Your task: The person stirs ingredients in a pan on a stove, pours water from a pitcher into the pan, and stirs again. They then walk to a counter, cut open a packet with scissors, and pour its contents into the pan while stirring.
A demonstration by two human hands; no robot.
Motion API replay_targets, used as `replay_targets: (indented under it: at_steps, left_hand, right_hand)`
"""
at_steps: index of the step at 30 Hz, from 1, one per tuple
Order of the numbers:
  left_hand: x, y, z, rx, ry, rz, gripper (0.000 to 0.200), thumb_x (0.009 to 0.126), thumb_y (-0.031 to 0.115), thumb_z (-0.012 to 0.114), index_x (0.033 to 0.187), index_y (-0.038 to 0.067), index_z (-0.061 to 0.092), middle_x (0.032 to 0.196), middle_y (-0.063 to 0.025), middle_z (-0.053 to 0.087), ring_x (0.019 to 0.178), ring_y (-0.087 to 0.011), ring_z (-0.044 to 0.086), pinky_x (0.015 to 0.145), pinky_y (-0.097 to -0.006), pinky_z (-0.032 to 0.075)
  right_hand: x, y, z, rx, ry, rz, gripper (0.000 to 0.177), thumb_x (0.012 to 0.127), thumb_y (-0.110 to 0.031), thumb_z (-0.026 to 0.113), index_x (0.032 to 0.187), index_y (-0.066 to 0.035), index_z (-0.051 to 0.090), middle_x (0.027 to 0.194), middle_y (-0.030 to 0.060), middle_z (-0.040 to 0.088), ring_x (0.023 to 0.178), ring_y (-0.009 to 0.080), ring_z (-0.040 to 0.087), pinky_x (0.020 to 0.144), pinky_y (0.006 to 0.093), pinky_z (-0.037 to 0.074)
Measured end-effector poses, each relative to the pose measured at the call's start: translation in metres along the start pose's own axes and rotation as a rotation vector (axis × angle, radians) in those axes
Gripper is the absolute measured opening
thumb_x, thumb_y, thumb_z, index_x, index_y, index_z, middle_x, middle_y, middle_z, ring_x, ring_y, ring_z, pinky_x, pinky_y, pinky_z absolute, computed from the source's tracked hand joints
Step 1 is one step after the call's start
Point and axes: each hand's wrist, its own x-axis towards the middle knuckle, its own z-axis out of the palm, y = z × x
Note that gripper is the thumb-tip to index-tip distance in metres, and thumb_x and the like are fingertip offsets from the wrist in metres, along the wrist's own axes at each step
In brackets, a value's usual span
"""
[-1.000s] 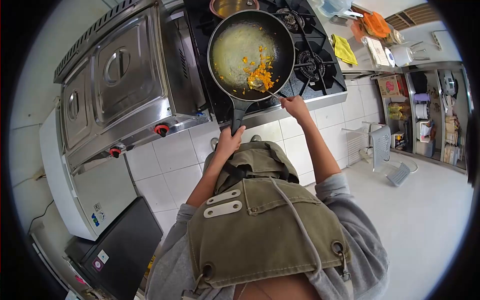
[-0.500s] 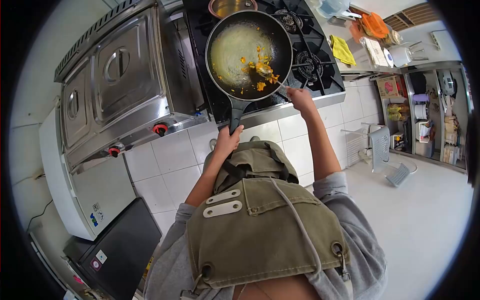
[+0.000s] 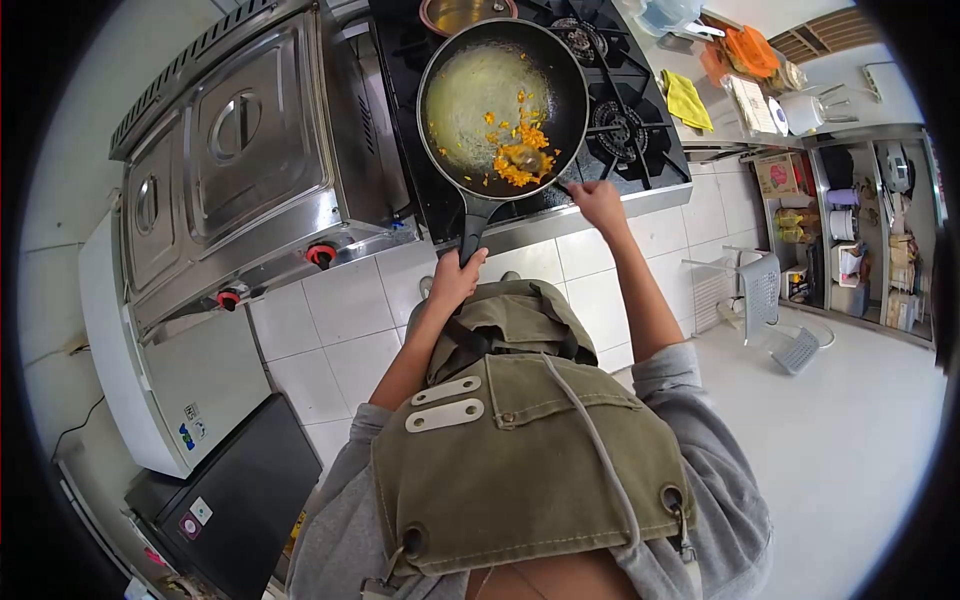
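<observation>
A dark frying pan [image 3: 565,95] sits over the gas stove [image 3: 645,160], with a pale yellowish film across its bottom. My left hand [image 3: 457,277] is wrapped round the pan's black handle [image 3: 474,228]. In the pan's near right part lies a heap of small orange-yellow food pieces [image 3: 515,172], with a few bits scattered around it. My right hand [image 3: 599,204] grips the handle end of a metal spoon [image 3: 524,157], whose bowl rests among the pieces.
Behind the pan stands a reddish pot [image 3: 435,14] on the stove. Left is a steel unit with lidded wells [image 3: 255,130] and red knobs [image 3: 321,257]. A yellow cloth [image 3: 685,100] lies on the right counter, and a grey chair [image 3: 765,295] stands beyond the stove.
The spoon has moved slightly toward me, and the orange pieces are gathered in a fuller heap around it. The pan has shifted a little to the right.
</observation>
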Motion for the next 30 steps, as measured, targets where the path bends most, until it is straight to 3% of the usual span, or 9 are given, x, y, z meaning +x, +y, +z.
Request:
replay_targets:
  at_steps: [2, 7, 9, 14, 18, 21, 28, 29, 30]
  left_hand:
    - [0.0, 0.0, 0.0, -0.018, -0.009, -0.007, 0.026, 0.086, 0.027, 0.059, 0.077, 0.004, 0.05, 0.05, 0.0041, 0.038, 0.037, -0.0041, 0.035, 0.033, -0.0218, 0.027]
    - [-0.001, 0.001, 0.002, -0.026, 0.008, -0.01, 0.026, 0.087, 0.027, 0.059, 0.076, 0.004, 0.051, 0.049, 0.0042, 0.038, 0.036, -0.004, 0.034, 0.033, -0.0217, 0.026]
    - [0.0, -0.002, 0.002, 0.002, 0.01, 0.017, 0.026, 0.086, 0.027, 0.059, 0.076, 0.005, 0.05, 0.049, 0.0045, 0.038, 0.036, -0.0039, 0.034, 0.033, -0.0216, 0.026]
    - [-0.004, 0.003, 0.005, -0.038, 0.014, -0.02, 0.026, 0.086, 0.026, 0.059, 0.075, 0.005, 0.047, 0.049, 0.0049, 0.037, 0.037, -0.0039, 0.034, 0.033, -0.0218, 0.026]
    - [-0.002, 0.003, 0.002, -0.011, 0.001, -0.013, 0.026, 0.087, 0.025, 0.059, 0.076, 0.005, 0.047, 0.049, 0.0047, 0.037, 0.037, -0.0039, 0.034, 0.033, -0.022, 0.026]
    - [-0.003, 0.003, 0.003, -0.022, -0.001, -0.02, 0.026, 0.087, 0.026, 0.059, 0.076, 0.005, 0.047, 0.05, 0.0044, 0.038, 0.037, -0.0038, 0.034, 0.033, -0.0218, 0.026]
    - [-0.005, 0.003, 0.002, -0.014, -0.015, 0.005, 0.029, 0.087, 0.025, 0.059, 0.072, 0.006, 0.043, 0.05, 0.0042, 0.038, 0.037, -0.004, 0.034, 0.033, -0.022, 0.027]
    - [-0.004, 0.003, 0.002, -0.024, -0.02, -0.006, 0.03, 0.087, 0.025, 0.059, 0.071, 0.007, 0.042, 0.05, 0.0042, 0.038, 0.037, -0.004, 0.034, 0.033, -0.0221, 0.027]
    - [-0.003, 0.003, 0.001, -0.032, -0.024, -0.017, 0.031, 0.087, 0.025, 0.059, 0.07, 0.007, 0.04, 0.05, 0.0042, 0.038, 0.038, -0.0041, 0.035, 0.033, -0.0221, 0.027]
  right_hand:
    - [0.007, -0.009, -0.018, -0.087, 0.128, -0.05, 0.038, 0.077, -0.035, 0.059, 0.074, 0.002, 0.066, 0.062, 0.0216, 0.06, 0.066, 0.032, 0.064, 0.064, 0.0371, 0.048]
    - [0.018, 0.01, -0.014, 0.114, 0.069, 0.147, 0.038, 0.076, -0.033, 0.062, 0.066, 0.003, 0.062, 0.055, 0.011, 0.058, 0.051, 0.0201, 0.056, 0.051, 0.0342, 0.042]
    - [0.004, -0.005, -0.018, 0.277, -0.103, 0.274, 0.038, 0.08, -0.033, 0.061, 0.054, -0.007, 0.051, 0.046, -0.0031, 0.039, 0.044, 0.0073, 0.034, 0.041, 0.0267, 0.024]
    - [-0.01, -0.002, 0.0, 0.297, -0.24, 0.335, 0.038, 0.079, -0.034, 0.062, 0.057, -0.004, 0.054, 0.047, 0.0, 0.043, 0.045, 0.0088, 0.038, 0.042, 0.0279, 0.029]
    - [-0.006, -0.008, -0.003, 0.052, 0.021, 0.017, 0.041, 0.08, -0.034, 0.062, 0.066, 0.004, 0.06, 0.053, 0.0066, 0.051, 0.052, 0.0124, 0.047, 0.052, 0.032, 0.04]
    - [-0.01, -0.008, -0.002, -0.035, -0.114, 0.017, 0.036, 0.078, -0.036, 0.061, 0.078, -0.001, 0.067, 0.065, 0.0213, 0.061, 0.065, 0.0337, 0.062, 0.064, 0.0373, 0.047]
    - [-0.003, 0.004, -0.005, 0.033, -0.029, 0.089, 0.037, 0.079, -0.034, 0.059, 0.071, 0.002, 0.065, 0.059, 0.0208, 0.058, 0.059, 0.0305, 0.062, 0.059, 0.0385, 0.045]
    - [-0.007, 0.0, -0.007, 0.058, 0.006, 0.04, 0.043, 0.082, -0.036, 0.059, 0.062, 0.002, 0.059, 0.048, 0.0063, 0.049, 0.048, 0.0119, 0.044, 0.048, 0.0309, 0.036]
    - [-0.005, 0.001, -0.003, 0.057, 0.006, 0.037, 0.043, 0.082, -0.036, 0.059, 0.062, 0.002, 0.059, 0.048, 0.0063, 0.049, 0.048, 0.0119, 0.044, 0.048, 0.0309, 0.036]
